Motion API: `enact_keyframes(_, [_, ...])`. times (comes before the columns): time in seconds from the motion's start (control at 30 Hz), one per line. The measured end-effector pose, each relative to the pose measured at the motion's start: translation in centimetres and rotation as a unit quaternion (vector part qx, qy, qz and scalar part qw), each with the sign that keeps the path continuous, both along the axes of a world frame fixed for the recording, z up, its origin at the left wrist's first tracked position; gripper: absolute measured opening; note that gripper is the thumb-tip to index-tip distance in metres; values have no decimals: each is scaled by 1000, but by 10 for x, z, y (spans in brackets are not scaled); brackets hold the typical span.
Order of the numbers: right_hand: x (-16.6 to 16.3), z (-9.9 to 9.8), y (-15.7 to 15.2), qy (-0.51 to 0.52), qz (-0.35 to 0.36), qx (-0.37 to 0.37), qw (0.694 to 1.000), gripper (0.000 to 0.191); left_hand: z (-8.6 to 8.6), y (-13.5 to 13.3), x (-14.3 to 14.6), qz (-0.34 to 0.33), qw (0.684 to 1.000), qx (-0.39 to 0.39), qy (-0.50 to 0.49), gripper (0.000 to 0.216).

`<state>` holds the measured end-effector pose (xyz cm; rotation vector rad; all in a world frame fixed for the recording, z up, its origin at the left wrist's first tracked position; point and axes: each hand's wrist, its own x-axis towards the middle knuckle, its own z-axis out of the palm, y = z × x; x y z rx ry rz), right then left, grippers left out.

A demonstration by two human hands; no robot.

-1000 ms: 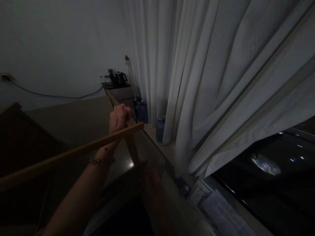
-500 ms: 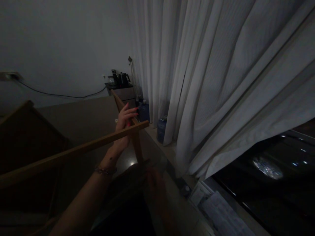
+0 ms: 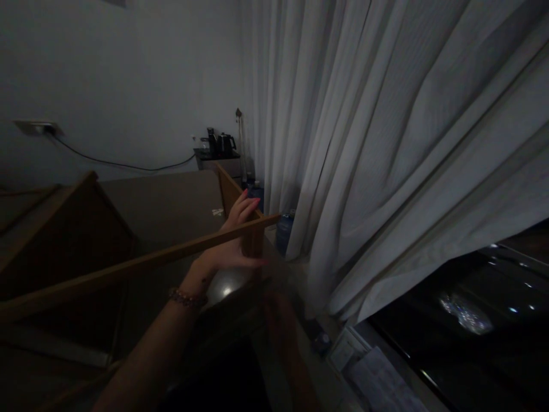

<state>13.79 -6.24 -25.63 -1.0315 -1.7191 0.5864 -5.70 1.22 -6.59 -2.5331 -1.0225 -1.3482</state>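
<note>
A wooden frame runs across the dim view; its long top bar (image 3: 141, 264) slopes up from the lower left to a corner near the curtain. My left hand (image 3: 235, 243) is behind that corner with its pink-nailed fingers stretched out. It lies against the upright post and grips nothing. A beaded bracelet (image 3: 185, 297) circles its wrist. My right hand (image 3: 278, 313) is lower down in deep shadow by the frame's bottom part. Its fingers are too dark and smeared to read.
White curtains (image 3: 386, 149) hang on the right. A small cabinet (image 3: 217, 157) with a kettle stands in the far corner, and blue water bottles (image 3: 283, 230) stand on the floor beside it. A cable (image 3: 124, 167) runs from a wall socket. Papers (image 3: 377, 375) lie beside a dark glossy surface (image 3: 472, 332) at the lower right.
My left hand has let go of the wooden post and its fingers have spread open. The frame's corner has shifted right in the view, toward the curtain.
</note>
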Motion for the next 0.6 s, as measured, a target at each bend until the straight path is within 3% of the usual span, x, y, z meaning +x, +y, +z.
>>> enact_keyframes(0.1, [5,-7,5,-34,23,50,998,28,-3,3,6,7,1000,25,-17,121])
enact_keyframes(0.3, [14,-11,12,-123,49,146,980,39,3,3,8,-5,1000,24,1,99])
enact_keyframes(0.47, [16,-9,15,-168,17,164,972,38,2,3,9,-5,1000,22,-3,97])
enact_keyframes(0.6, [3,-4,12,-106,-54,199,973,32,0,4,13,-4,999,26,-22,91])
